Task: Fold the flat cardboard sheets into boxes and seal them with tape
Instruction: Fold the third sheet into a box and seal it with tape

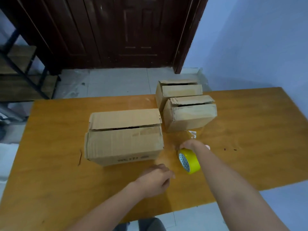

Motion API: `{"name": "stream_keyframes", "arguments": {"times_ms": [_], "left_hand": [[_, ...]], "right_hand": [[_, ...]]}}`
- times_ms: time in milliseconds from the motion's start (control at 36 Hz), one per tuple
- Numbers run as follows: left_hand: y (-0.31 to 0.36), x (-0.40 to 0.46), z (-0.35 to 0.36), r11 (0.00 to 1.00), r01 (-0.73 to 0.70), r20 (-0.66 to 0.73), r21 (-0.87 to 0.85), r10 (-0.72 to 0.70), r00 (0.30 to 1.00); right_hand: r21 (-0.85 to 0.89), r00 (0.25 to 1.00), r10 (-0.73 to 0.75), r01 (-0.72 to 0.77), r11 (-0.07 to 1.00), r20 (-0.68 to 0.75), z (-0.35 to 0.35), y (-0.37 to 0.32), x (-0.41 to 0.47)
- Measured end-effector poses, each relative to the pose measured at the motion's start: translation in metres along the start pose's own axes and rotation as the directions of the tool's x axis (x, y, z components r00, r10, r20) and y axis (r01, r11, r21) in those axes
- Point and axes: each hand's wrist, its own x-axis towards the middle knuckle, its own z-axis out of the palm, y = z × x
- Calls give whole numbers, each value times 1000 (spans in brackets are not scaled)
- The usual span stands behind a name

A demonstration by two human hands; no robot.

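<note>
Corrugated box; right fingers hidden near glossy tape roll, left fingers loosely curled.

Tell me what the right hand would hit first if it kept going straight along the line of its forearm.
Probably the nearer small box, just beyond the right hand; depth is unclear.

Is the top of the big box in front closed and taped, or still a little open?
A little open. The large box has its flaps folded down, but a dark gap runs between them. No tape is visible there.
</note>
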Motion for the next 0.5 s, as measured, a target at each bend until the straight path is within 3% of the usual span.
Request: {"name": "stream_keyframes", "arguments": {"times_ms": [111,167,194,278,361,444,500], "left_hand": [[2,27,8,942,295,193,-158,-263,945],[-5,43,22,810,459,243,-365,-393,887],[-7,50,29,694,505,248,-513,-444,861],[-15,69,40,366,500,190,-785,-625,757],[-25,85,46,84,485,285,-870,-718,635],[-31,96,52,-14,504,347,-863,-742,573],[-30,98,54,-61,486,372,-872,-728,576]], "right_hand": [[145,999,4,-11,989,44,-1,0,-15],[299,999,50,-48,953,0,7,6,-12],[388,998,57,-43,921,-24,14,10,-6],[559,988,80,6,829,-129,32,14,7],[559,955,85,94,824,-285,47,16,15],[586,931,93,142,798,-352,54,20,12],[651,925,100,179,737,-367,58,27,8]]}}
